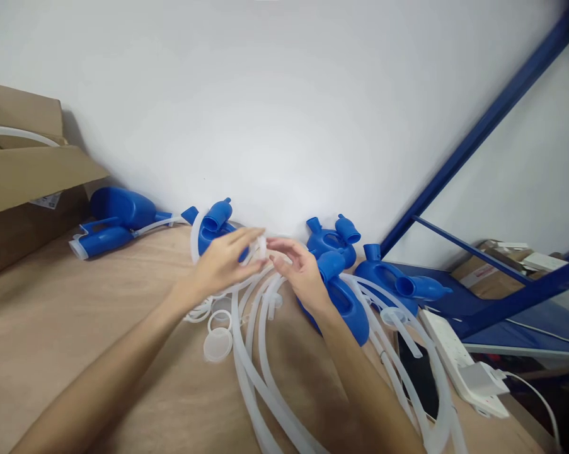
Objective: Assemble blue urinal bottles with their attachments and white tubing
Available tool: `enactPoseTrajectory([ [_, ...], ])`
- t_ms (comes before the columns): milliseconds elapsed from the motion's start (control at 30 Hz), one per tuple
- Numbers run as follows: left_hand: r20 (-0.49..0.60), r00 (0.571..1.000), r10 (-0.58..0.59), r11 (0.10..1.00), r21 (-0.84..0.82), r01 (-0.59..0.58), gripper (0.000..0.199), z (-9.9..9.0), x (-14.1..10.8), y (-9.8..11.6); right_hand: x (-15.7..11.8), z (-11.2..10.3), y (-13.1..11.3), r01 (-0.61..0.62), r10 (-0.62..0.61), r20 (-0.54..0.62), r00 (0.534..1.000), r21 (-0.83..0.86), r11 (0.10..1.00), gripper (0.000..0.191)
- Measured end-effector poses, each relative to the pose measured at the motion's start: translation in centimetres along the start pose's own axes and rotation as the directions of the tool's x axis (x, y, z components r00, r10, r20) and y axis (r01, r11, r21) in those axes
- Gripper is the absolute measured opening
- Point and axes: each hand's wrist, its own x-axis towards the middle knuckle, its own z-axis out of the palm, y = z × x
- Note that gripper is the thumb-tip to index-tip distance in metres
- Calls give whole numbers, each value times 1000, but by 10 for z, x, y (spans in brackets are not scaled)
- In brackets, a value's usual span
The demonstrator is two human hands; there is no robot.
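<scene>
In the middle of the head view, my left hand (227,260) pinches a small white translucent plastic cap (261,248) between thumb and fingers. My right hand (303,271) is just right of it, fingers curved and apart, its fingertips close to the cap; whether they touch it I cannot tell. Below both hands, clear tubing (239,328) runs in loops over the wooden table (123,315). A flat translucent disc (218,345) and a white ring (219,320) lie beneath my left wrist. Beside my right wrist sits a blue urinal bottle (353,309).
More blue bottles stand along the wall, including one (123,211) with a tube at left and one (379,277) at right. A cardboard box (29,183) is far left. At right are a power strip (447,347), a dark phone (419,378) and a blue metal rack (482,113).
</scene>
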Motion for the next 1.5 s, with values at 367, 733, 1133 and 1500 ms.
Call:
enactPoseTrajectory([
  [367,30,808,-588,796,201,571,46,-51,-12,-117,145,90,135,-151,189,7,982,-576,803,79],
  [733,-168,718,-675,730,-292,618,62,-74,-16,-129,149,65,86,127,-10,184,983,-639,759,88],
  [1133,339,854,-395,790,-348,504,74,-89,-10,-82,33,-41,-4,65,-7,130,992,-448,891,81],
  [1500,388,840,-379,879,-132,457,69,-66,-1,-47,6,-60,16,15,33,128,991,-359,933,97],
])
